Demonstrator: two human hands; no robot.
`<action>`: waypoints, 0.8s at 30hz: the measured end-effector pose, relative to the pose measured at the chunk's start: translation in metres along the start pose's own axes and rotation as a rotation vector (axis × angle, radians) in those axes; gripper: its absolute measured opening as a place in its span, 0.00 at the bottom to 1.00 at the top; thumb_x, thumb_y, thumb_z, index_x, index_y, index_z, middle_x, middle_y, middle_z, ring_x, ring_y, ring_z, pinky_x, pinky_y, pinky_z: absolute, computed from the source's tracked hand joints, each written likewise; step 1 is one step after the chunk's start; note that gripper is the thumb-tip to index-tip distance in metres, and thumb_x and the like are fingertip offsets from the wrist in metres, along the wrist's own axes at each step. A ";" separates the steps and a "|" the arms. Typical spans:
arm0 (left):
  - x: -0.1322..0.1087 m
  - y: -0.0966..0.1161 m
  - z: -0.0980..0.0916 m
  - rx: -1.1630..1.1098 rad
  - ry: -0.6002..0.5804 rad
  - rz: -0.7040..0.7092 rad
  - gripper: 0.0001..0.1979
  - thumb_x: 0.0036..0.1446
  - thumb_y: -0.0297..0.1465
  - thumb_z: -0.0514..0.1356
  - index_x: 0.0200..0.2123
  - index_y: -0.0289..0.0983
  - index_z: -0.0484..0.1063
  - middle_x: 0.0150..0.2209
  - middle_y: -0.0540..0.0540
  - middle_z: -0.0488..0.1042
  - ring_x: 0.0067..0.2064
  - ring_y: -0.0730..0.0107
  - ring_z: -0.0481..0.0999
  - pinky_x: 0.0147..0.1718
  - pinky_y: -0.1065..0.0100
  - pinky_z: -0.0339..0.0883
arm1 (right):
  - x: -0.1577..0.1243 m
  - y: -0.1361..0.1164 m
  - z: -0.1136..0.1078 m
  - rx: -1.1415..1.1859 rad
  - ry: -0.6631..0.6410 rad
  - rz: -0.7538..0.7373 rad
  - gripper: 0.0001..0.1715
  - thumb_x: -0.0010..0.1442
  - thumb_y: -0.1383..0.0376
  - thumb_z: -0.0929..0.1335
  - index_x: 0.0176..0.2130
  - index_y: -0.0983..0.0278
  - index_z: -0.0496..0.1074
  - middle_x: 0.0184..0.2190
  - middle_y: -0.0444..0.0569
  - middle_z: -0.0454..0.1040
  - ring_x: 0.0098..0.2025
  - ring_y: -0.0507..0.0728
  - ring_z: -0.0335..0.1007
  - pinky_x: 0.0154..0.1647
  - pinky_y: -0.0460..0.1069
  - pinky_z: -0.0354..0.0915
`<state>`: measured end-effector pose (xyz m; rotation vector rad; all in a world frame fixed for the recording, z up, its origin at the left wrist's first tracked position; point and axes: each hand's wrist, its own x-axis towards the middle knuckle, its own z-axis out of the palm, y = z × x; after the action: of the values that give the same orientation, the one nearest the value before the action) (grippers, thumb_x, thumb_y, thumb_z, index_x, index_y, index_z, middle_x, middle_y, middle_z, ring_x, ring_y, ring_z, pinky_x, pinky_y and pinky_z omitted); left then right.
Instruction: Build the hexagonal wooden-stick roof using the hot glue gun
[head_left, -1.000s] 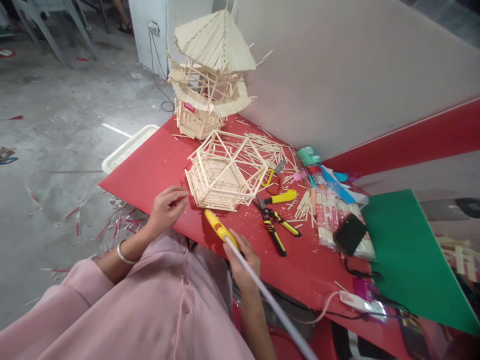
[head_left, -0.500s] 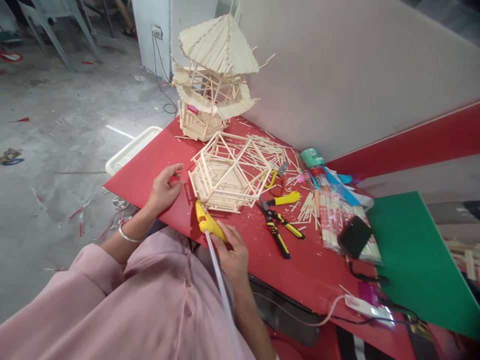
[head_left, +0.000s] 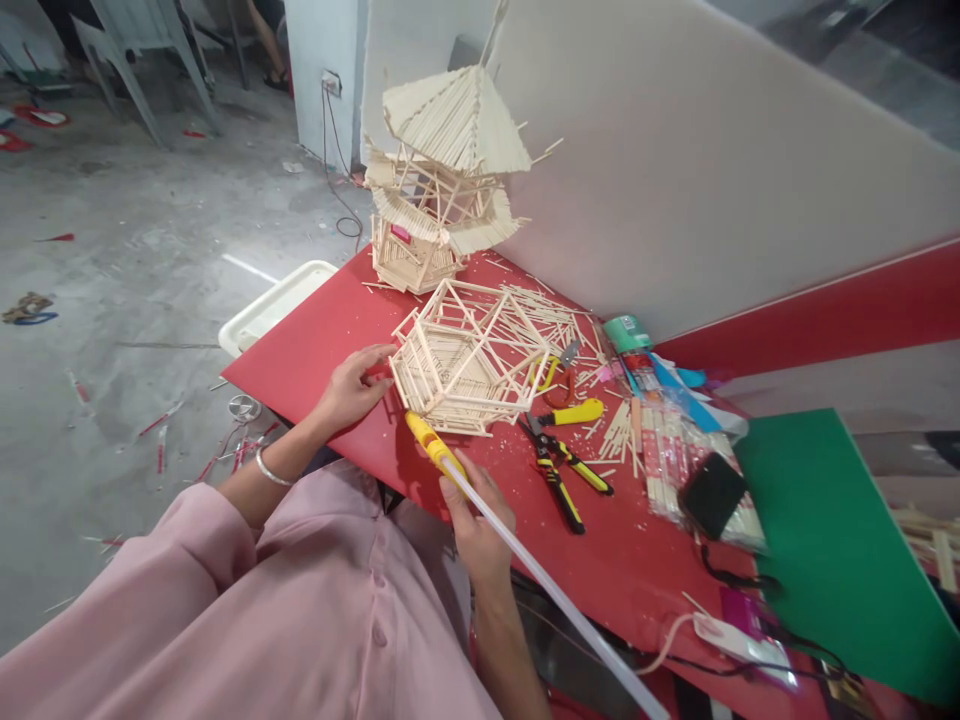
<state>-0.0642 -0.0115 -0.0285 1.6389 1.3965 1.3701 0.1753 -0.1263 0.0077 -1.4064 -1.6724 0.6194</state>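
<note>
My right hand grips a yellow glue gun with a long white glue stick trailing behind it. The gun's tip points at the lower front edge of a hexagonal frame of thin wooden sticks lying on the red table. My left hand rests on the table at the frame's left corner, fingers curled and touching its edge. Behind it stands a tiered wooden stick tower.
Yellow-handled cutters, a yellow utility knife, scissors, loose sticks and packets of sticks lie to the right. A black phone, a green board, a cable and a white tray beyond the table's left edge.
My left hand moved right until it touches the frame's left corner. The glue gun swung so its stick trails to the right again, tip staying at the frame's front edge.
</note>
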 end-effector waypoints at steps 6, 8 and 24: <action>-0.012 0.008 -0.003 0.016 -0.004 0.072 0.17 0.57 0.30 0.62 0.50 0.39 0.79 0.48 0.40 0.81 0.44 0.62 0.81 0.35 0.67 0.76 | -0.012 0.001 -0.014 -0.048 0.074 0.094 0.24 0.64 0.53 0.70 0.52 0.64 0.80 0.45 0.55 0.82 0.45 0.60 0.80 0.47 0.52 0.76; -0.021 0.010 -0.005 -0.009 -0.033 0.112 0.15 0.58 0.30 0.63 0.48 0.40 0.80 0.48 0.40 0.82 0.46 0.60 0.81 0.39 0.65 0.77 | -0.017 0.003 -0.020 -0.075 0.124 0.143 0.25 0.63 0.52 0.70 0.51 0.65 0.81 0.44 0.56 0.82 0.45 0.61 0.80 0.47 0.53 0.76; 0.041 0.004 -0.024 0.362 -0.144 0.486 0.14 0.65 0.26 0.54 0.44 0.41 0.81 0.58 0.42 0.76 0.61 0.54 0.70 0.60 0.48 0.67 | -0.005 -0.025 -0.007 0.000 0.055 -0.162 0.18 0.65 0.61 0.71 0.54 0.60 0.79 0.42 0.52 0.81 0.42 0.56 0.78 0.44 0.48 0.75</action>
<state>-0.0886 0.0218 -0.0046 2.3856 1.2629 1.2599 0.1679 -0.1379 0.0298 -1.2625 -1.7217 0.4844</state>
